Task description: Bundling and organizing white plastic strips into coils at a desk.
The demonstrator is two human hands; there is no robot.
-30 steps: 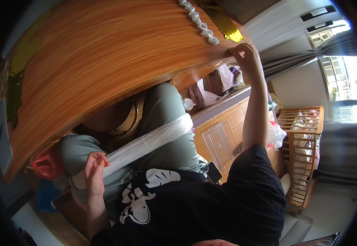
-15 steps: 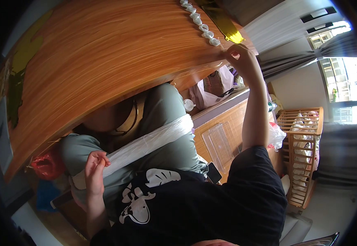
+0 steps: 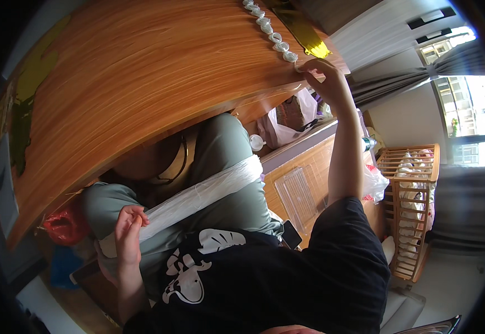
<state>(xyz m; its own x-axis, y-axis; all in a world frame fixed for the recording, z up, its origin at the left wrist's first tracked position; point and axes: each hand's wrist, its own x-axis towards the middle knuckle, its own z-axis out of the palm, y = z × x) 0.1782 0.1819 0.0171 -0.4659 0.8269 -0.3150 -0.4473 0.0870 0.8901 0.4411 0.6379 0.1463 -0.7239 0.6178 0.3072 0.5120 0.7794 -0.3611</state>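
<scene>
A long bundle of fine white strands (image 3: 198, 192) lies across my lap. Beside its left part is my left hand (image 3: 129, 222), thumb and fingers drawn together; whatever is between them is too small to make out. My right hand (image 3: 326, 76) reaches to the table's right edge, fingers bent and pinched on a small white piece at the tabletop, mostly hidden by the fingertips. Just past those fingertips, a row of small white coils (image 3: 276, 38) runs away along the table. A shiny yellow strip (image 3: 313, 45) lies right of the row.
The wooden table (image 3: 159, 61) curves above my knees. A pale plastic bag (image 3: 285, 123) and a white round lid (image 3: 257, 142) sit below its right side. Farther right are a clear plastic tray (image 3: 295, 192), a phone (image 3: 291, 235) and a wooden crib (image 3: 407, 209). A red bag (image 3: 66, 225) is at left.
My right hand has shifted slightly left, its fingertips coming down at the near end of the coil row. My left hand and the white bundle stay where they were.
</scene>
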